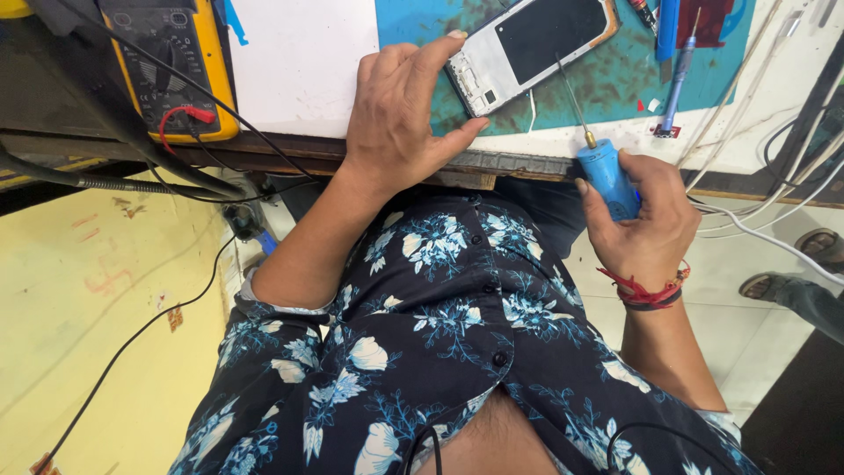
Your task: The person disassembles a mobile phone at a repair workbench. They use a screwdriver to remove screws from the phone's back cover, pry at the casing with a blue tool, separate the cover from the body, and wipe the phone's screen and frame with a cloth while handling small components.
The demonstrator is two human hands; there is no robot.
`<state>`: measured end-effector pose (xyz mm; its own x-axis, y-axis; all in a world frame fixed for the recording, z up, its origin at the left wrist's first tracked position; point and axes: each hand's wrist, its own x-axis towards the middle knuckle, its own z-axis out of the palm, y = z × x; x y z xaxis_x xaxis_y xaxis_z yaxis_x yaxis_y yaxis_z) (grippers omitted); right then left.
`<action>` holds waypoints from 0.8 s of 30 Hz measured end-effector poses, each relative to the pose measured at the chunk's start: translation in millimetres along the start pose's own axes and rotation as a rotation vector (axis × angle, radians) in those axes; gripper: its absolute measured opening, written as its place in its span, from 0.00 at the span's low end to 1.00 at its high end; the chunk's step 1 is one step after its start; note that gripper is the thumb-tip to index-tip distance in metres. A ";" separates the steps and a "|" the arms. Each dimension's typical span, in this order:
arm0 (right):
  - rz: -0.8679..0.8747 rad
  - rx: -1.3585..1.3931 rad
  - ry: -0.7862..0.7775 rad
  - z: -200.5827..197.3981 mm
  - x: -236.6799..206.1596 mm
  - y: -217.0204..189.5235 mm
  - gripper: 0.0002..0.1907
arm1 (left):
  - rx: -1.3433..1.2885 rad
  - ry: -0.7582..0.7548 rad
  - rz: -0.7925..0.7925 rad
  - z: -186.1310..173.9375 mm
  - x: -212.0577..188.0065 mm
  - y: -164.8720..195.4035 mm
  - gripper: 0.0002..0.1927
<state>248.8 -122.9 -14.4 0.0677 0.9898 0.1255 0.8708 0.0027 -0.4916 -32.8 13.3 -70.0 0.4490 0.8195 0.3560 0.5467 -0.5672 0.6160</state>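
An opened phone with a white inner frame and a dark panel lies tilted on a teal work mat at the table's near edge. My left hand rests on the table edge, its index finger and thumb touching the phone's left end. My right hand grips a blue-handled screwdriver just off the table edge. Its thin shaft points up toward the phone's lower side.
A yellow multimeter with red and black leads sits at the back left beside a white sheet. A second blue tool lies on the mat's right. White cables trail at right. Someone's sandalled feet stand on the floor.
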 end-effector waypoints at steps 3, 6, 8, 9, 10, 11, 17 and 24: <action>-0.011 -0.005 -0.009 -0.4 0.0 -1.7 0.20 | 0.001 -0.003 0.001 -0.5 -0.4 0.1 0.44; -0.009 -0.007 -0.018 -0.5 0.2 -3.9 0.20 | -0.002 -0.002 0.006 -1.1 0.0 -0.1 0.44; -0.002 -0.004 -0.028 -0.6 0.3 -5.7 0.20 | -0.004 -0.001 0.006 -1.2 0.4 0.0 0.44; 0.002 -0.002 -0.033 -0.8 0.3 -6.6 0.20 | -0.004 -0.001 0.006 -1.4 0.5 0.4 0.44; 0.000 -0.004 -0.034 -0.6 0.1 -7.7 0.20 | -0.005 -0.001 0.007 -1.3 0.8 0.4 0.44; -0.001 -0.007 -0.036 -0.1 -0.1 -8.8 0.20 | -0.003 -0.005 0.005 -1.4 1.1 0.4 0.44; -0.007 0.007 -0.046 1.1 -0.4 -13.2 0.21 | -0.001 -0.005 0.004 -2.2 1.4 0.4 0.43; -0.020 0.082 -0.113 11.2 -5.9 -27.6 0.24 | -0.022 -0.017 0.009 -4.8 1.6 0.5 0.43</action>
<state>218.9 -127.2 -11.2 -0.0085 0.9991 0.0405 0.8285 0.0297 -0.5591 -35.2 14.6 -65.8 0.4659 0.8130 0.3493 0.5270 -0.5720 0.6285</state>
